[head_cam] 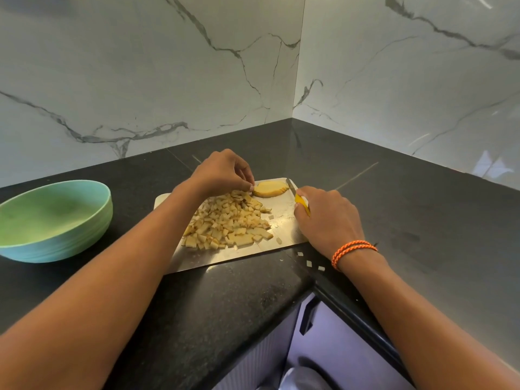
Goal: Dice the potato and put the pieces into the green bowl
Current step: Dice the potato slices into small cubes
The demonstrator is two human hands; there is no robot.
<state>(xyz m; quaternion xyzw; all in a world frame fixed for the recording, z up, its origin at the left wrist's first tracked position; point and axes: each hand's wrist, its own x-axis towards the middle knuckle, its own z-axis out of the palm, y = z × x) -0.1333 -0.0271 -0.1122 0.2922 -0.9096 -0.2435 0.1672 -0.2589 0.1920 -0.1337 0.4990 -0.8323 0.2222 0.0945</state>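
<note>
Currently we note the last uncut pale-yellow potato slab (270,188) lying flat at the far end of the shiny steel cutting board (247,257), touching the fingertips (250,187) of our left hand (222,171). That hand is curled narrow, pinching the slab's left end to steady it. The slab's long axis runs left to right, from the left hand toward the right hand (327,218).

Our right hand is closed around the yellow-handled knife (298,197); its blade points away from us and rests just beside the slab's right end, roughly crosswise to the long axis. Judgement: the next cut would start at that right end and work toward the left fingertips, so the right hand is the working one.

Nearer than the left hand lies the heap of diced potato pieces (228,223), still on the board. A few stray cubes (309,263) sit on the black stone counter (394,209) below the right wrist. The pale green bowl (92,220) stands empty, well left of the left forearm.
</note>
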